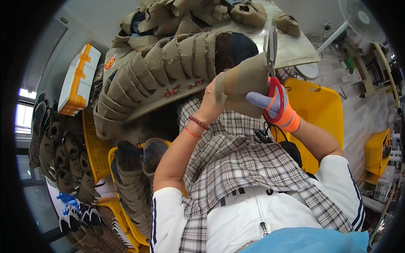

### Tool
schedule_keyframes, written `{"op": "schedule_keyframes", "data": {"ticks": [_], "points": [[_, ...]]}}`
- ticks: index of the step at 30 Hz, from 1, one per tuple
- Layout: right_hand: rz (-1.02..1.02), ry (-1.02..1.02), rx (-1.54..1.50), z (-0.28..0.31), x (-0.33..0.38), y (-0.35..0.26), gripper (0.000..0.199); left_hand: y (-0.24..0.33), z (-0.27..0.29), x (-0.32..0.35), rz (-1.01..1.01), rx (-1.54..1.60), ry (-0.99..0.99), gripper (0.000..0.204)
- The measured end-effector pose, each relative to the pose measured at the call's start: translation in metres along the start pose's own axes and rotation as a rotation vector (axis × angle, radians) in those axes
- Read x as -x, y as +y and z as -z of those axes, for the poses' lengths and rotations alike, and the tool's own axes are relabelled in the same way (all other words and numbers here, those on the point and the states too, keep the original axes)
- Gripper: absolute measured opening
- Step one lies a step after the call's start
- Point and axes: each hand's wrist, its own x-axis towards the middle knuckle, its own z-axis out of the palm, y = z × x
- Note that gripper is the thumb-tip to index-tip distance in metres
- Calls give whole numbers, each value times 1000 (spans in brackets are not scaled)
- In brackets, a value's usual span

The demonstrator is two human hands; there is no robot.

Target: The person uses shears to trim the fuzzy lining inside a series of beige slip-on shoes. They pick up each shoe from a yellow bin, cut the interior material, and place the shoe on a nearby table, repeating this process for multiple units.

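Observation:
My left hand (211, 98) is closed on a tan fabric shoe upper (244, 82), lifted in front of me above my plaid apron (236, 158). Around the red handles of a pair of scissors (272, 46) my right hand (283, 110) is closed, in an orange and grey-purple glove. The blades point away from me, alongside the upper's right edge; whether they touch the fabric I cannot tell. The gloved thumb reaches over the upper's near side. Just beyond, a long nested row of similar uppers (168, 59) lies on the table (301, 52).
More loose uppers (190, 14) are heaped at the table's far side. A yellow crate (320, 109) stands at my right, and further uppers (130, 177) fill crates at my left. A white box with orange tape (78, 80) is far left; a fan (360, 19) stands far right.

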Motion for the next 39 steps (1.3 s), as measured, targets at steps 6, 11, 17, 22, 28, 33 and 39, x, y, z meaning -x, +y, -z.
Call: {"op": "schedule_keyframes", "data": {"ticks": [6,11,17,22,28,33,39], "points": [[288,385,390,47,-85,64,37,-34,55,-78,-386,-767,328,10],[103,269,-90,-5,-150,96,40,-89,96,-97,-155,-986,162,40],[227,84,-289,0,-207,121,43,-111,96,-98,-96,-792,195,45],[240,318,-166,-19,-198,165,30,-94,65,-103,-116,-1090,192,51],[168,225,187,18,-172,167,31,-101,84,-122,-47,-650,328,29],[290,207,-584,48,-162,222,19,-164,126,-225,216,-689,523,49],[196,302,60,27,-138,135,27,-198,120,-267,292,46,534,21]]}}
